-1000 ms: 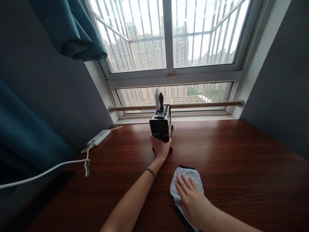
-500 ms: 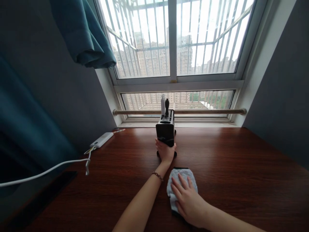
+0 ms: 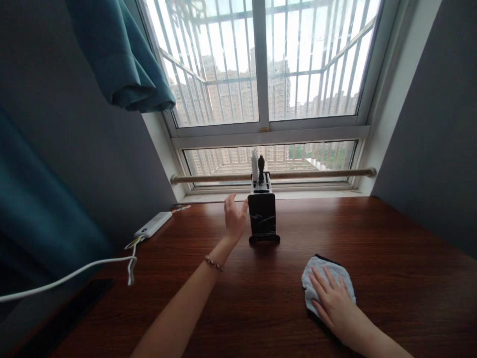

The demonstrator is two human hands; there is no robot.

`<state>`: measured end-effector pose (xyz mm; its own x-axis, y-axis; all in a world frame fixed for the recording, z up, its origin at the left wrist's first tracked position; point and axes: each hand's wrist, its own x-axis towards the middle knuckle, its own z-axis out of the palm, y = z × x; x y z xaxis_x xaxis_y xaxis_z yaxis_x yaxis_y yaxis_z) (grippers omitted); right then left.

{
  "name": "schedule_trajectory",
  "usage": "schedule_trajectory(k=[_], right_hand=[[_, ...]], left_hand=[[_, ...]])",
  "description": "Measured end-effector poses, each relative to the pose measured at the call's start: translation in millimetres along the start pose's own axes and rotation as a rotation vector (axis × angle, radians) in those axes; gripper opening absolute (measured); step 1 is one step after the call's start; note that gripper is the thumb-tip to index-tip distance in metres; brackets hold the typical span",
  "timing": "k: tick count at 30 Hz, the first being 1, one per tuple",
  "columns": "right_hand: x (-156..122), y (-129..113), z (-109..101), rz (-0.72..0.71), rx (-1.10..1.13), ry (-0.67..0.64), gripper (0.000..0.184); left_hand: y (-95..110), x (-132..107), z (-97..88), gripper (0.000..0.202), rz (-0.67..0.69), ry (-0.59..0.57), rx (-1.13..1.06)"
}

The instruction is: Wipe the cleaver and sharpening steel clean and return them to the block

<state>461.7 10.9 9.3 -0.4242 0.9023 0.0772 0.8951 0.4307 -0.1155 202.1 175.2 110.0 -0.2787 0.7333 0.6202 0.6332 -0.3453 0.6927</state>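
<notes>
A black knife block (image 3: 263,216) stands upright on the dark wooden table (image 3: 391,238), near the window, with a white handle and a dark handle sticking out of its top. My left hand (image 3: 234,217) hovers just left of the block, fingers apart, thumb close to its side, holding nothing. My right hand (image 3: 333,301) lies flat with spread fingers on a pale cloth (image 3: 328,281) at the right front of the table.
A white power bank (image 3: 152,224) lies at the table's left edge with a white cable (image 3: 74,263) trailing off leftward. A wooden rail (image 3: 316,174) runs along the low window. Teal curtains (image 3: 122,64) hang at left. Grey walls close both sides.
My left hand has let go of the knife block, which now stands upright on its base. My right hand has slid the cloth to the right.
</notes>
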Motion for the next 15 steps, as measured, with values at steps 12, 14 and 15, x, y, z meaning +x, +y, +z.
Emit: schedule_trajectory(k=[12,14,15], right_hand=[[-3,-17,-1,-0.057,0.083,-0.061,0.053],[-2,-17,-7,-0.056,0.106,-0.071,0.053],[-2,-16,-10,-0.055,0.112,-0.071,0.053]], left_hand=[[35,174,56.1,0.018,-0.015,-0.349,-0.131],[35,178,63.4,0.017,-0.029,-0.349,-0.107],[36,179,65.0,0.017,-0.032,-0.341,-0.096]])
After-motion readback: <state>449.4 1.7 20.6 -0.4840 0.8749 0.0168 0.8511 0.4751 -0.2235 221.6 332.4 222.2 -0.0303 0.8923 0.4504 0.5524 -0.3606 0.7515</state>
